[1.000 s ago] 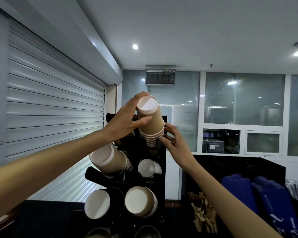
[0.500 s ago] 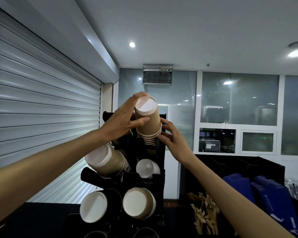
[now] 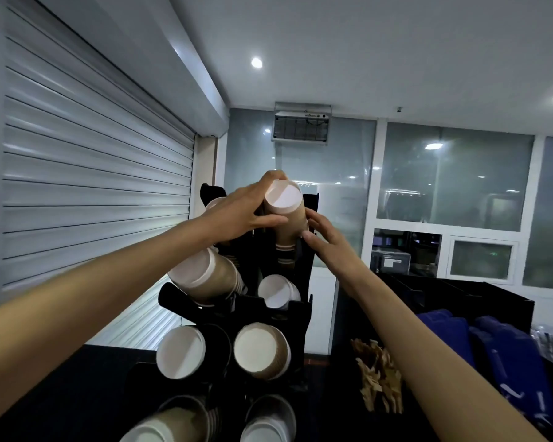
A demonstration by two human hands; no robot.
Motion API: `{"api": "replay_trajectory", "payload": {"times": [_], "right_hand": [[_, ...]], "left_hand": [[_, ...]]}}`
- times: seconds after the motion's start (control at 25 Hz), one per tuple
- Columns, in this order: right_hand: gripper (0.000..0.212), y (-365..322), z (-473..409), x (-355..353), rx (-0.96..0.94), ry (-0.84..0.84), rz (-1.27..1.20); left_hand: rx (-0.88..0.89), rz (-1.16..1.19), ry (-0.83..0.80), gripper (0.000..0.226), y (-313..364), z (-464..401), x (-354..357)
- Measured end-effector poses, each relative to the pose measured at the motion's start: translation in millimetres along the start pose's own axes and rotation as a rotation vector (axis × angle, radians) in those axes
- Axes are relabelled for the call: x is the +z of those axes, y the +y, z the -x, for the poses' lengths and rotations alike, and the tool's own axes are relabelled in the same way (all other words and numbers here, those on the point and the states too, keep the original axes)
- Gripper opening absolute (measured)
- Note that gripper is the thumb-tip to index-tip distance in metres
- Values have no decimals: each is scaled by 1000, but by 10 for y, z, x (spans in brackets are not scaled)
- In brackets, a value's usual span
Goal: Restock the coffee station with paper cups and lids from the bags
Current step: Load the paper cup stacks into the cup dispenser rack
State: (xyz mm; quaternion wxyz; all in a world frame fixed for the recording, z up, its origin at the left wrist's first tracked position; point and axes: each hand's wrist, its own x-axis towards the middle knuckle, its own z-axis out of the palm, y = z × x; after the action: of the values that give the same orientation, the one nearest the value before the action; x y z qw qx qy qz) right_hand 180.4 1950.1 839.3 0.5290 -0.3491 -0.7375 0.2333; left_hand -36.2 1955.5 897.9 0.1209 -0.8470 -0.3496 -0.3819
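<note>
Holding, with the left hand (image 3: 237, 215), a nested stack of brown paper cups (image 3: 286, 218), white bottom turned toward the camera, at the top right slot of a black plastic cup dispenser rack (image 3: 300, 314). Fingers over the far upper edge of the stack, thumb curled across its near side, so a firm grip around the top cup. Lower rims of the stack already inside the slot, stack tilted slightly toward the left. Touching the right side of the same stack with the right hand (image 3: 324, 240), fingers rather straight and spread a little, tips against the cardboard wall; cannot tell if pressing or only guiding. Below in the rack, more brown cups with white bottoms: a big stack (image 3: 205, 277) leaning out at the left middle, a small one (image 3: 278, 290) at the right middle, two rounds (image 3: 179, 352) (image 3: 261, 350) lower, and two more at the near bottom edge, partly cut off. To the right, on the dark counter, a bunch of light wooden stirrers (image 3: 379, 374) and folded blue cloth or bags (image 3: 498, 349) in a black tray. On the far left, a grey roller shutter (image 3: 93, 170).
</note>
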Motion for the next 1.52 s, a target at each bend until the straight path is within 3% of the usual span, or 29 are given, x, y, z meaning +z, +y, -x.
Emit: {"api": "replay_trajectory", "payload": {"times": [0.2,0.48,0.68,0.84,0.92,1.08,1.32,1.52], "right_hand": [[45,54,-17,48,35,8,-17],[43,-77,91,97,72,11,31],[44,-37,109,179,5,109,479],[53,-162,295,106,-30,-23,801],[59,-221,444,52,-51,-92,968],[54,-370,871,-25,-166,-52,1101],[31,-606,1768,95,-265,-23,1032],[30,-866,2425,267,-177,-43,836]], "left_hand": [[22,-104,25,52,-12,22,-10],[52,-405,-60,55,34,31,-2],[70,-519,-152,54,112,32,-47],[54,-651,-259,60,148,104,-159],[45,-645,-226,60,205,205,-187],[122,-624,-98,49,437,616,-210],[73,-505,108,30,767,1498,-267],[-16,-415,179,29,1114,2140,-363]]}}
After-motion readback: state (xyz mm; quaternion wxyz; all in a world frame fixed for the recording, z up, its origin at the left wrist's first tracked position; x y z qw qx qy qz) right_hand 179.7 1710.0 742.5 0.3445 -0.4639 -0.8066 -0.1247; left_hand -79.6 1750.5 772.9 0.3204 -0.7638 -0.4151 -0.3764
